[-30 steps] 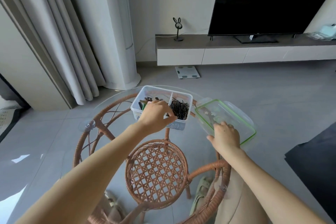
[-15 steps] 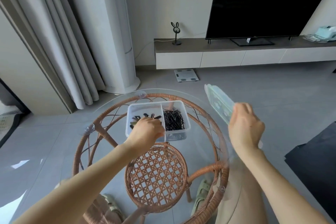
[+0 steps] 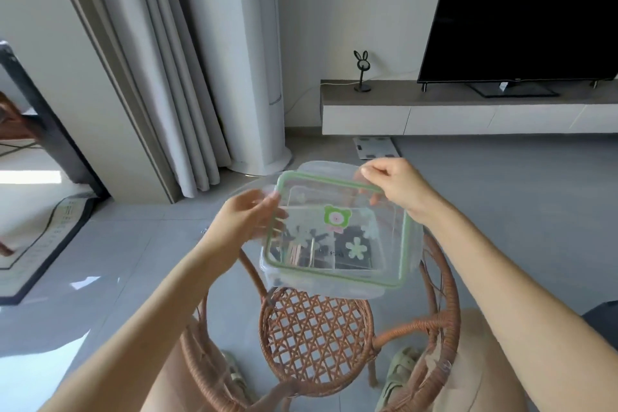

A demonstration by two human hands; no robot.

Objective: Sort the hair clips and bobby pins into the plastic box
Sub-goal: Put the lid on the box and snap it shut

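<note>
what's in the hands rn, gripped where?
Both hold the lid: left hand at its left edge, right hand at its far right corner.

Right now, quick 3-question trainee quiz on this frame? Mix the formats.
1. True or false: the lid with the green rim is held over the plastic box by both hands.
2. Multiple choice: where does the right hand grip the lid? A) near edge B) far right corner C) centre sticker
3. Fill in: the box stands on a glass-topped ____ table.

Key
1. True. The left hand holds the left edge and the right hand the far right corner.
2. B
3. Rattan (wicker). The dark bobby pins show through the clear lid.
</note>
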